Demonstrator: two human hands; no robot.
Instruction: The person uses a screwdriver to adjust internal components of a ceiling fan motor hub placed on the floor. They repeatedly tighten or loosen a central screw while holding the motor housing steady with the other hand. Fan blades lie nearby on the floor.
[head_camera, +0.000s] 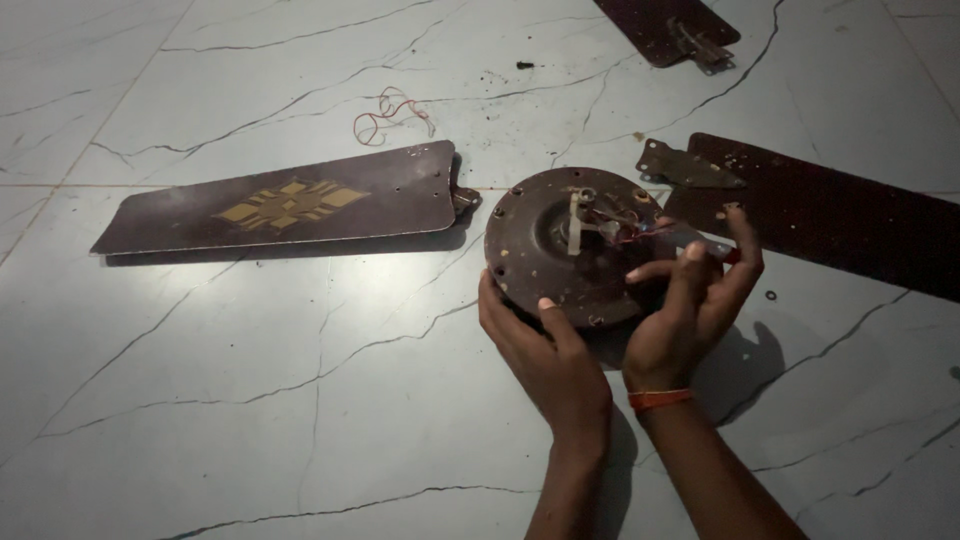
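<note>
1. Nearest the camera, two bare forearms rise from the lower edge at about 6 o'clock; the right one wears a thin orange thread band (660, 399) at the wrist.
2. Pale marble-patterned floor (250, 400) with dark veins carries everything in view.
3. A long dark-brown fan blade with a gold cross-shaped motif (285, 208) lies flat at 9 o'clock of the motor, its metal bracket end just beside the motor's rim.
4. A second dark-brown fan blade (830, 215) lies at 3 o'clock of the motor, with a grey metal bracket (685, 168) at its near end.
5. Part of a third dark blade (665, 25) shows at the top edge, at about 1 o'clock.
6. The round dark-brown metal fan motor housing (560, 245) sits on the floor in the middle, a pale short shaft and red wires at its centre.
7. The left hand (530, 340) grips the housing's rim at 6 o'clock, thumb over the top edge.
8. The right hand (695, 300) is curled at the housing's 4 o'clock side, fingers closed around a slim tool with a red part (715, 248) whose tip points at the wires.
9. A loop of thin reddish wire (385, 115) lies at 11 o'clock, well apart from the motor.
</note>
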